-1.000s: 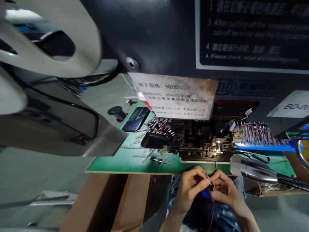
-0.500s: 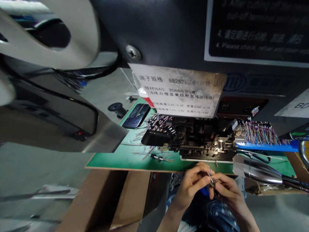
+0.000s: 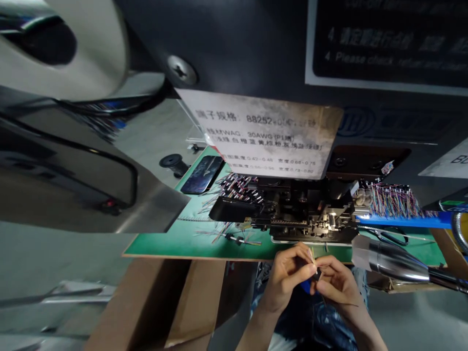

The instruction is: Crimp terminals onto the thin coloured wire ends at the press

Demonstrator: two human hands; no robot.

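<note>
Both of my hands are together over my lap, just in front of the table edge and below the crimping machine (image 3: pixel 314 214). My left hand (image 3: pixel 287 280) pinches a few thin coloured wires (image 3: pixel 312 256) between thumb and forefinger, their ends fanning upward. Close against it, my right hand (image 3: pixel 338 280) has its fingers curled round the same wire bundle, at a small dark piece (image 3: pixel 317 276) below the fanned ends. One thin wire crosses the right palm. Much of the bundle is hidden by my fingers.
On the green table (image 3: pixel 161 246) lie a phone (image 3: pixel 202 174), loose wire bundles (image 3: pixel 237 239) and scissors (image 3: pixel 393 235). More wires fill a blue tray (image 3: pixel 405 221). A metal lamp head (image 3: pixel 391 261) juts in at right. A cardboard box (image 3: pixel 120 302) stands lower left.
My fingers have shifted slightly on the wires, and the right hand has turned a little. Yellowish wire ends now stand up above the left fingertips. The view has moved slightly.
</note>
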